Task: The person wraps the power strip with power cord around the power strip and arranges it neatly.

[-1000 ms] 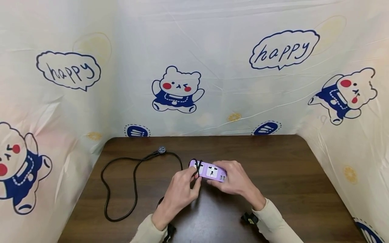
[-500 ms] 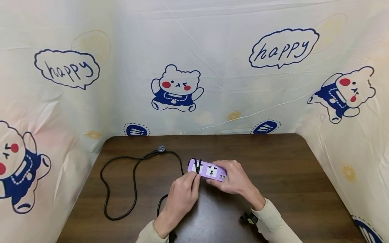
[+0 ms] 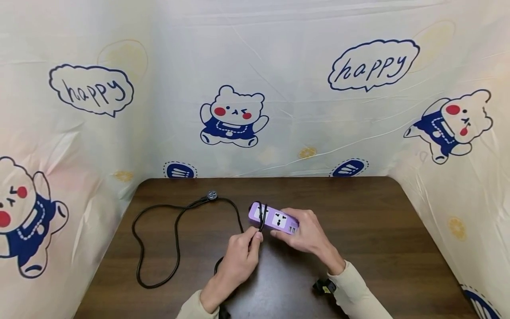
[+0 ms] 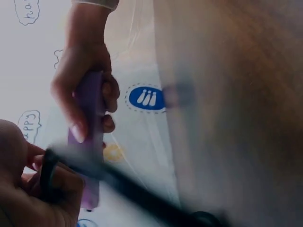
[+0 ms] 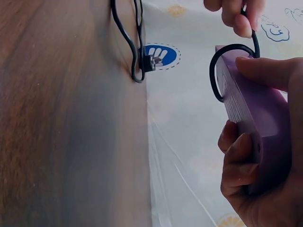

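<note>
A purple power strip [image 3: 269, 218] with white sockets is held above the table by my right hand [image 3: 308, 232], which grips its right end with the thumb along the near side. Black cord [image 3: 263, 215] loops around the strip's left end. Just below that end, my left hand [image 3: 239, 257] pinches the cord between thumb and fingers. In the right wrist view the cord [image 5: 213, 71] curves over the strip [image 5: 258, 109] up to the left fingertips. The left wrist view is blurred where the cord [image 4: 128, 184] crosses close to the camera.
More cord [image 3: 178, 239] lies in a wide loop on the left of the brown wooden table [image 3: 378, 248]. The plug [image 3: 212, 195] sits at the back left of it. A printed curtain [image 3: 295, 88] surrounds the table on the back and sides.
My left hand has drawn the cord down and slightly away from the strip's near side. The strip's left end has lifted a little, tilting it more, while my right hand keeps its grip.
</note>
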### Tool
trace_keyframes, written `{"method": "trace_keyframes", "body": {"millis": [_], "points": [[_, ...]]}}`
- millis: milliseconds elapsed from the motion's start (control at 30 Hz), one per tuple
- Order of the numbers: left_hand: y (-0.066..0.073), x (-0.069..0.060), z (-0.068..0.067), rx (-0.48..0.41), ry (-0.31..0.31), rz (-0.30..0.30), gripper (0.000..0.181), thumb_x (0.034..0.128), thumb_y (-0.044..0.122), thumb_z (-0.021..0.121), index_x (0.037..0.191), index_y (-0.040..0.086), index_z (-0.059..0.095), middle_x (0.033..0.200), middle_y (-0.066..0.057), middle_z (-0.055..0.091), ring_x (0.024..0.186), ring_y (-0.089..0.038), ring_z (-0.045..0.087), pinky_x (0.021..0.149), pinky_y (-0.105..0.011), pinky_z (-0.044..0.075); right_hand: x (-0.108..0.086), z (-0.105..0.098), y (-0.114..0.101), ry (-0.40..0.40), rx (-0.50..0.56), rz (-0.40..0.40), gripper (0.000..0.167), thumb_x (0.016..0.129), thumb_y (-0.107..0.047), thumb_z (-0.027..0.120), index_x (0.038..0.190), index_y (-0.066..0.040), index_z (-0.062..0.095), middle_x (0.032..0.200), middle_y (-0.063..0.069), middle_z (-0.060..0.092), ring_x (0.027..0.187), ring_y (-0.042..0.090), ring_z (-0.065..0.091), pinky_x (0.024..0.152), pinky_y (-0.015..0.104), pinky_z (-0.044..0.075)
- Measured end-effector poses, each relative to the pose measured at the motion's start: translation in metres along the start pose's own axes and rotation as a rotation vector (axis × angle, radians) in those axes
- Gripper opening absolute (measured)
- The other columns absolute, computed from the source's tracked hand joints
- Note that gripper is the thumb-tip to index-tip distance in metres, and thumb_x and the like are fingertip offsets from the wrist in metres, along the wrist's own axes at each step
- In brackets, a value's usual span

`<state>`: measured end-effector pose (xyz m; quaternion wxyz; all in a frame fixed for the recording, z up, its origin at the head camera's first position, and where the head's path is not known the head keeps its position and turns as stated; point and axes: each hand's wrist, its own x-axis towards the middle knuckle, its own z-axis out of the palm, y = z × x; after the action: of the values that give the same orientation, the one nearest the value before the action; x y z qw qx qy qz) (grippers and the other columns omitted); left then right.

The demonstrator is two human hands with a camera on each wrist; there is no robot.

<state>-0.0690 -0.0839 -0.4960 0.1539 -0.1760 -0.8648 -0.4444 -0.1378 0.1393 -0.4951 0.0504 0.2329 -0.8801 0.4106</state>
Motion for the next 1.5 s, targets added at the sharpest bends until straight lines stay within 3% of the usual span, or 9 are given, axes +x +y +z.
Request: {"method": "trace_keyframes", "body": {"millis": [167,400,567,667,833,900,1333,1500], "points": [[-0.005,-0.001,0.000,-0.269,-0.068,-0.093,0.026,0.1135,0.014,0.052,0.092,0.009,0.066,0.070,0.011,0.049,0.061,0.002,0.045,0.057,-0.022,0.043,0.001,-0.004,-0.003,0.007,0.050,0.004,0.044,0.077,-0.040,0.095,0.112,-0.019,0.078,0.089,-0.007,0.074,0.067,0.006,0.062,0.055,0.026,0.051],[-0.012,0.002,0.002,-0.766,-0.312,-0.126,0.029,0.1174,0.011,0.034,0.102,-0.005,0.052,0.070,-0.006,0.033,0.058,0.000,0.035,0.050,-0.016,0.031,-0.001,-0.008,-0.005,-0.003,0.129,0.053,0.042,0.078,-0.036,0.095,0.113,-0.020,0.078,0.091,-0.006,0.074,0.071,0.010,0.064,0.058,0.028,0.053],[-0.018,0.004,0.003,-0.870,-0.374,-0.111,0.032,0.1171,0.008,0.031,0.100,-0.014,0.046,0.069,-0.008,0.028,0.059,0.000,0.032,0.052,-0.016,0.028,-0.003,-0.011,-0.006,-0.012,0.143,0.082,0.042,0.079,-0.038,0.094,0.113,-0.020,0.078,0.093,-0.004,0.074,0.073,0.012,0.064,0.060,0.028,0.053],[-0.022,0.004,0.003,-0.978,-0.435,-0.144,0.032,0.1179,0.012,0.030,0.100,-0.011,0.044,0.070,0.000,0.030,0.059,-0.001,0.031,0.054,-0.016,0.027,-0.004,-0.012,-0.005,-0.017,0.155,0.085,0.040,0.080,-0.038,0.093,0.113,-0.020,0.078,0.090,-0.004,0.073,0.072,0.012,0.063,0.059,0.028,0.052],[-0.026,0.003,0.002,-1.332,-0.606,-0.227,0.031,0.1189,0.019,0.026,0.101,0.005,0.047,0.074,0.007,0.031,0.062,-0.005,0.026,0.057,-0.020,0.022,-0.005,-0.012,-0.005,-0.057,0.260,0.067,0.034,0.084,-0.031,0.090,0.113,-0.018,0.078,0.088,-0.001,0.072,0.071,0.013,0.063,0.058,0.029,0.053],[-0.028,0.004,0.002,-1.424,-0.657,-0.233,0.030,0.1187,0.019,0.024,0.102,0.011,0.047,0.075,0.007,0.031,0.064,-0.007,0.025,0.058,-0.022,0.021,-0.005,-0.011,-0.004,-0.067,0.306,0.064,0.031,0.085,-0.028,0.088,0.113,-0.017,0.078,0.088,0.000,0.072,0.071,0.014,0.063,0.057,0.030,0.053],[-0.031,0.008,-0.007,-1.455,-0.766,-0.213,0.031,0.1181,0.019,0.021,0.099,0.013,0.045,0.077,0.007,0.032,0.065,-0.009,0.025,0.064,-0.021,0.030,-0.010,-0.012,0.000,-0.078,0.461,0.115,0.027,0.090,-0.026,0.079,0.111,-0.009,0.078,0.093,0.007,0.072,0.082,0.020,0.064,0.069,0.032,0.053],[-0.030,0.009,-0.008,-1.341,-0.760,-0.164,0.034,0.1182,0.020,0.021,0.095,0.006,0.041,0.076,0.001,0.030,0.065,-0.018,0.025,0.068,-0.024,0.034,-0.010,-0.012,-0.001,-0.100,0.598,0.191,0.031,0.093,-0.023,0.076,0.116,-0.003,0.075,0.093,0.006,0.070,0.078,0.017,0.063,0.064,0.031,0.052]]}}
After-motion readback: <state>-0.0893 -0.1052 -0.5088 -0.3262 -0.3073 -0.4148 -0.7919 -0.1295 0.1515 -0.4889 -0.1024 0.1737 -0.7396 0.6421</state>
